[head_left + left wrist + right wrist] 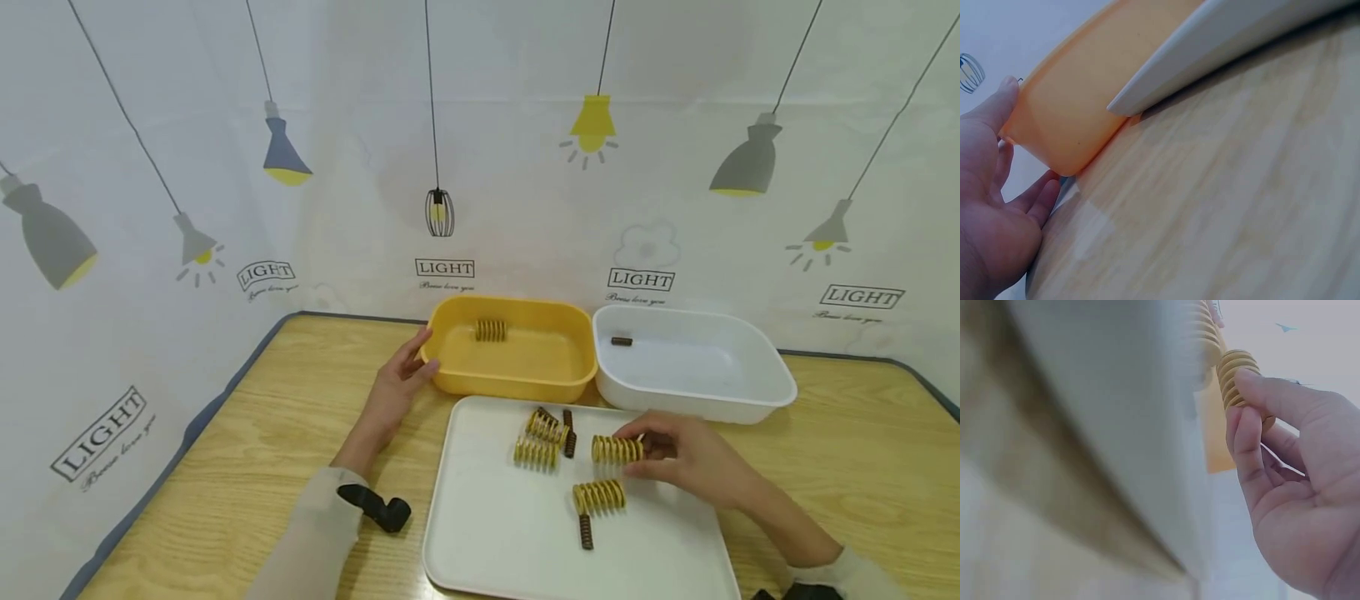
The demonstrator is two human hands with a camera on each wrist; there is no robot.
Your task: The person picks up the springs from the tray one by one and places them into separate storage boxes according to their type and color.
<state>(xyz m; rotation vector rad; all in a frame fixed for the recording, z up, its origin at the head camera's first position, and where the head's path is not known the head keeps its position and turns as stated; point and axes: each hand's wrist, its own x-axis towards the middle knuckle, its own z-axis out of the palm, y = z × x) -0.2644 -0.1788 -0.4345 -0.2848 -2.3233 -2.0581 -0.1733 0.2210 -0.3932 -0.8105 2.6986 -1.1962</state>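
My right hand (pixel 693 457) pinches a large yellow coil spring (pixel 617 449) between thumb and fingers, over the white tray (pixel 480 533). The right wrist view shows this spring (pixel 1235 365) at the fingertips, with the thumb laid along its side. At the left end of the yellow bin (pixel 517 388) rests my left hand (pixel 390 396), its thumb and fingers extended against the outer wall. Inside that bin lies one yellow spring (pixel 491 331). Another yellow spring (pixel 600 497) lies on the tray, touching a small brown spring (pixel 586 532).
Beside the yellow bin stands a white bin (pixel 693 404) holding one small brown spring (pixel 622 341). Two yellow springs (pixel 536 454) lie near the tray's back edge, with small dark springs (pixel 568 421) next to them. A printed curtain (pixel 510 208) hangs behind the wooden table (pixel 300 408).
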